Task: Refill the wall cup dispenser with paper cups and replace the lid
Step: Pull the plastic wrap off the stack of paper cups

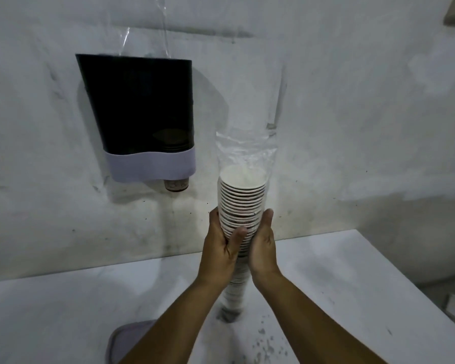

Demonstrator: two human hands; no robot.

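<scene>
My fingers [213, 219] curl round a tall stack of white paper cups [241, 203] in a clear plastic sleeve [244, 145] — left hand [221, 245] and right hand [264, 245] gripping it from either side, upright above the white worktop [63, 311]. The dark wall-mounted cup dispenser with a pale lower band [142, 114] hangs to the left, open at the top — its pale lid [128, 337] lies on the worktop beneath my left forearm.

Counted: one wall dispenser [139, 114], one cup stack [241, 206] in one plastic sleeve [244, 145], one lid [126, 340], two hands, one bench [63, 311].
</scene>
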